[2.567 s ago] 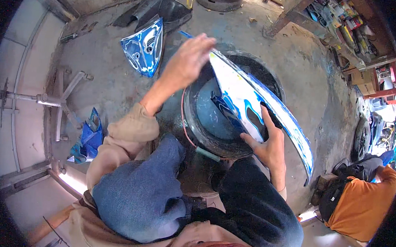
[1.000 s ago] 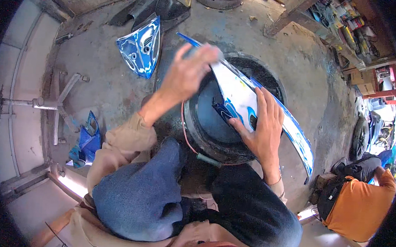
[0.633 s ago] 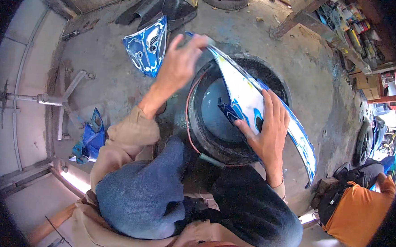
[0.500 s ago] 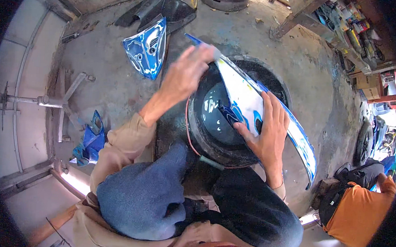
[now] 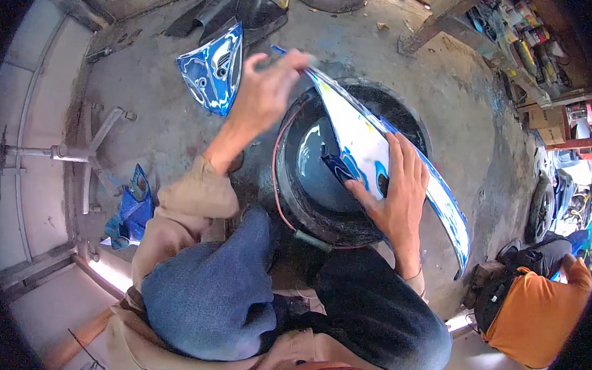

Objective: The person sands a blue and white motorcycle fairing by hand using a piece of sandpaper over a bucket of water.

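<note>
Currently, a blue-and-white panel (image 5: 356, 128) slants above a black tub (image 5: 301, 215).
Through the head camera I see bluish water (image 5: 313, 176) inside the tub, light glinting on it, and a wire handle (image 5: 273, 177) with a green grip (image 5: 312, 240) along the near left side. The panel's long end reaches past the rim at right. I have the right hand (image 5: 402, 197) grasping the panel, fingers spread over its face; the left hand (image 5: 268, 86), blurred, curls at its upper tip, and I cannot tell whether it grips anything. A cardboard box (image 5: 545, 123) sits at far right, contents hidden.
</note>
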Available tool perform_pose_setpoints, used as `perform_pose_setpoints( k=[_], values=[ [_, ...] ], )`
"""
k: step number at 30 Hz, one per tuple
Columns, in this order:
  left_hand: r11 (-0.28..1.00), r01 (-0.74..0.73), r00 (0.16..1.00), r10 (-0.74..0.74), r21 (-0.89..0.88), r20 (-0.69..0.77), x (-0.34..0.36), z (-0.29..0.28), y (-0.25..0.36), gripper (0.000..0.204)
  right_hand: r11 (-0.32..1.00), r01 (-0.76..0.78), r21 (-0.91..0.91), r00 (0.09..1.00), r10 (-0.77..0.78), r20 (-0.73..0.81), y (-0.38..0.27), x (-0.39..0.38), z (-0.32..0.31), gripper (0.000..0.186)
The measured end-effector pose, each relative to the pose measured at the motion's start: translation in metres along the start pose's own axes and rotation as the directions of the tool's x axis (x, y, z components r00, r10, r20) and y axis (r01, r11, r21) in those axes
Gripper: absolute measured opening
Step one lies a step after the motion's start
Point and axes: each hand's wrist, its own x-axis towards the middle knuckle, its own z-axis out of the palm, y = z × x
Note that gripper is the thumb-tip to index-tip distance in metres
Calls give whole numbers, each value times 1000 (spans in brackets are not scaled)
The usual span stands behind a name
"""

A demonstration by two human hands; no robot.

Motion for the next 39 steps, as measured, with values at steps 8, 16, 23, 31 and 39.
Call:
perform_pose_setpoints(
  k=[8,16,23,31,39],
  values=[
    [977,-203,978,205,-63,43,-5,9,26,37,1000,-17,4,1000,17,10,1,-1,0,106],
    [976,-116,992,103,-187,-74,-3,14,44,34,1000,-24,9,1000,24,20,0,0,-3,106],
    [928,162,978,-196,-336,-70,7,21,10,40,1000,-4,-5,1000,4,11,0,0,0,105],
    [936,194,936,-267,-295,-232,13,26,-15,34,1000,-3,4,1000,3,17,-3,0,-1,105],
    [920,230,952,-280,-316,-122,6,18,-19,41,1000,-2,0,1000,2,17,-3,-1,0,106]
  ],
)
